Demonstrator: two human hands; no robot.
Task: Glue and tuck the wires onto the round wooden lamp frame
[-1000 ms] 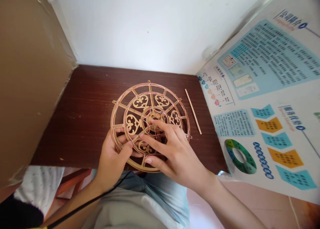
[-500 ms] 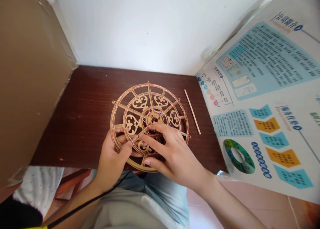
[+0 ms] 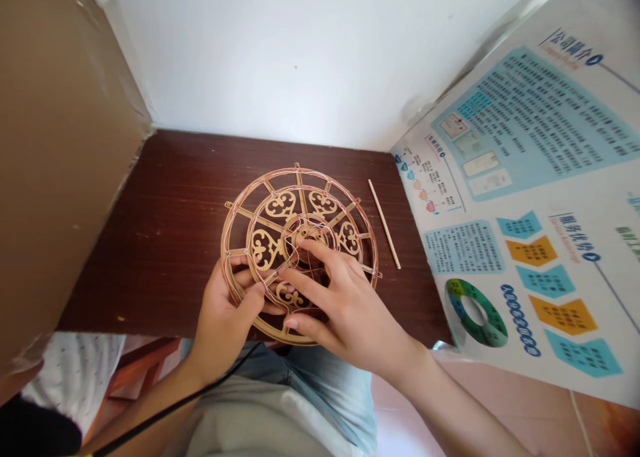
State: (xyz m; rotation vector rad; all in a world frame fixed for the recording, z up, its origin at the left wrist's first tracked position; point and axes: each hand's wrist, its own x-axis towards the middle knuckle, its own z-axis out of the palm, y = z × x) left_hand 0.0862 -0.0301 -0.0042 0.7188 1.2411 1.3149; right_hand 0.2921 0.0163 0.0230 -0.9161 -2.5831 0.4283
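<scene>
A round carved wooden wheel (image 3: 280, 207) with heart-shaped cutouts and thin red thread along its rim and hub lies flat on a dark brown table (image 3: 170, 244). My left hand (image 3: 225, 317) grips the wheel's near left rim, thumb on top and fingers curled under. My right hand (image 3: 345, 304) rests on the wheel's near right part with fingers spread flat. Its index and middle fingertips reach toward the hub, where loose red thread lies. My right hand covers the wheel's near right section.
A thin wooden stick (image 3: 385, 223) lies on the table right of the wheel. A cardboard panel (image 3: 55, 157) stands along the left. A printed poster (image 3: 540, 197) leans on the right. A white wall is behind. My lap shows below the table edge.
Both hands stay nearly still on the wheel. My right fingers shift slightly near the hub.
</scene>
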